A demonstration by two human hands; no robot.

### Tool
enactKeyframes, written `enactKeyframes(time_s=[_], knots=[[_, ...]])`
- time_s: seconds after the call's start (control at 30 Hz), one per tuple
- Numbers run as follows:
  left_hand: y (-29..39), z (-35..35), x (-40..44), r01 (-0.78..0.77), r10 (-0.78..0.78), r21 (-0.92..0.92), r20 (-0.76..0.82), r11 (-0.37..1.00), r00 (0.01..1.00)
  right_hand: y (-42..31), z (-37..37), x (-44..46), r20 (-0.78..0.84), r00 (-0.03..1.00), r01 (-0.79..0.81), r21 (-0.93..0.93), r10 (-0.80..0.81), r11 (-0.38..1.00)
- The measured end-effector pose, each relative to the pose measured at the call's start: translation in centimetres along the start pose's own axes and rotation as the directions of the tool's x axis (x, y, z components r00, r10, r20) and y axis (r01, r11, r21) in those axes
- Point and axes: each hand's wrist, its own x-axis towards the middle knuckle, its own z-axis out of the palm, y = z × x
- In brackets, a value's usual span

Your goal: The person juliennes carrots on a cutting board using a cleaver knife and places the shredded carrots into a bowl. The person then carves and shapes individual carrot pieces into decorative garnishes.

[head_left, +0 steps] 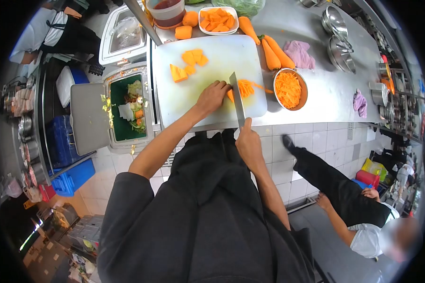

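Observation:
My right hand [248, 143] is closed round the handle of a wide-bladed kitchen knife [238, 100], its blade standing over a white cutting board [184, 101]. Left of the blade, my left hand [213, 96] presses bent fingertips on a carrot piece [230, 95], mostly hidden by the fingers and knife. Thin carrot strips [246, 88] lie just right of the blade. Several cut carrot chunks [191, 58] rest at the board's upper left. A steel bowl [303, 96] beside the board holds carrot shreds [287, 89].
Whole carrots [271, 54], a pink cloth [300, 54] and a white tub [202, 29] of carrot pieces sit behind the board. An open green-lined bin [123, 131] with scraps stands left. Another person [349, 193] sits at the lower right, a leg stretched toward the counter.

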Motion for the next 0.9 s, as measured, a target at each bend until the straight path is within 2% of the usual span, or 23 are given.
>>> enactKeyframes(time_s=[0.1, 0.23, 0.3, 0.43, 0.5, 0.6, 0.73, 0.8, 0.9], knots=[[0.0, -0.3, -0.1, 0.012, -0.013, 0.015, 0.052, 1.000, 0.999, 0.4, 0.2, 0.2, 0.023, 0.999, 0.034, -0.044, -0.033, 0.998], [-0.5, -0.3, 0.3, -0.018, 0.019, 0.014, -0.002, 1.000, 1.000, 0.2, 0.1, 0.8, -0.029, 0.998, 0.063, -0.003, -0.063, 0.998], [-0.2, -0.3, -0.2, 0.007, -0.007, -0.014, 0.011, 1.000, 1.000, 0.3, 0.7, 0.8, 0.015, 1.000, 0.024, -0.051, -0.023, 0.998], [-1.0, -0.5, 0.2, -0.028, 0.028, -0.017, -0.040, 0.999, 0.999, -0.1, 0.1, 1.0, 0.018, 0.999, 0.035, -0.024, -0.035, 0.999], [-0.8, -0.4, -0.4, -0.019, 0.019, -0.001, 0.008, 1.000, 1.000, 0.1, 0.8, 0.6, 0.028, 0.999, 0.032, -0.048, -0.031, 0.998], [-0.7, -0.4, -0.5, -0.011, 0.010, -0.022, -0.036, 1.000, 0.999, -0.6, -0.4, 0.4, 0.060, 0.998, -0.003, -0.050, 0.006, 0.999], [-0.5, -0.5, -0.5, 0.015, -0.015, -0.012, -0.014, 1.000, 1.000, 0.1, 0.5, 0.7, 0.040, 0.999, 0.036, -0.040, -0.035, 0.999], [-0.6, -0.7, -0.7, -0.003, 0.002, -0.018, -0.056, 1.000, 0.998, -0.4, -0.3, 0.4, 0.050, 0.998, 0.036, -0.054, -0.034, 0.998], [-0.5, -0.6, -0.7, 0.024, -0.027, -0.051, -0.062, 0.998, 0.998, -0.2, 0.8, 0.7, 0.051, 0.999, 0.014, 0.018, -0.015, 1.000]])
